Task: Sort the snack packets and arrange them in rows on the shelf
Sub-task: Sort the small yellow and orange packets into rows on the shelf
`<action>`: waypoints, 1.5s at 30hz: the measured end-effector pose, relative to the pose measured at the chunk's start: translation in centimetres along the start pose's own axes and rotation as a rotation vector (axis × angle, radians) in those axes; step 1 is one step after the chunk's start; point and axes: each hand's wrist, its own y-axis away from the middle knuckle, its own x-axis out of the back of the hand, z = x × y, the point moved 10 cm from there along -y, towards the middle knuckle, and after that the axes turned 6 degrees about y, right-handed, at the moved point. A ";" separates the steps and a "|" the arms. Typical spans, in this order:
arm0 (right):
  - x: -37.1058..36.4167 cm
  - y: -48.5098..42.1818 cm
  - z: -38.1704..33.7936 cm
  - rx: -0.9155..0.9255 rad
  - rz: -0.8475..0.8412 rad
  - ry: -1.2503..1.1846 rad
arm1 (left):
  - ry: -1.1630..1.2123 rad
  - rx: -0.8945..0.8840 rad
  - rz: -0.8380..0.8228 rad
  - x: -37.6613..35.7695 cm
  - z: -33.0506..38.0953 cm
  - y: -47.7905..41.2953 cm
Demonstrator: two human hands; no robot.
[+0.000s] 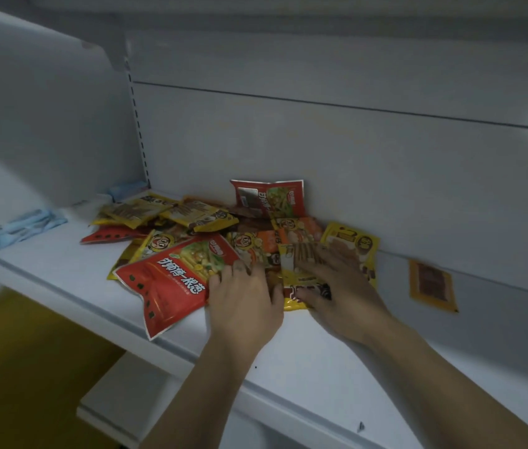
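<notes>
— Right hand [337, 286] lies flat, fingers spread, on a yellow packet [288, 270] at the front of the pile [210, 218].
— And the left hand [246, 296]?
— It touches the big red packet [165, 286] at the pile's front left, fingers bent; a grip I cannot tell.
— Anything else?
— One lone packet [432, 285], well right of the pile, on the shelf [288, 358].

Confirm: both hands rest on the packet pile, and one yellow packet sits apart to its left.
Wrong side: the head view shows the lone yellow packet right of the pile, not left. Left hand and right hand do rest on it.
</notes>
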 end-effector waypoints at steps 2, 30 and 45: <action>0.6 -0.2 -0.1 0.021 0.028 -0.017 | 0.036 -0.003 0.003 0.2 0.0 0.0; 4.8 2.7 15.3 -0.621 0.130 -0.172 | 0.175 -0.187 0.057 -0.1 7.7 0.4; 4.5 1.1 -0.9 0.045 0.246 -0.359 | 0.851 -0.043 0.101 1.5 5.6 0.2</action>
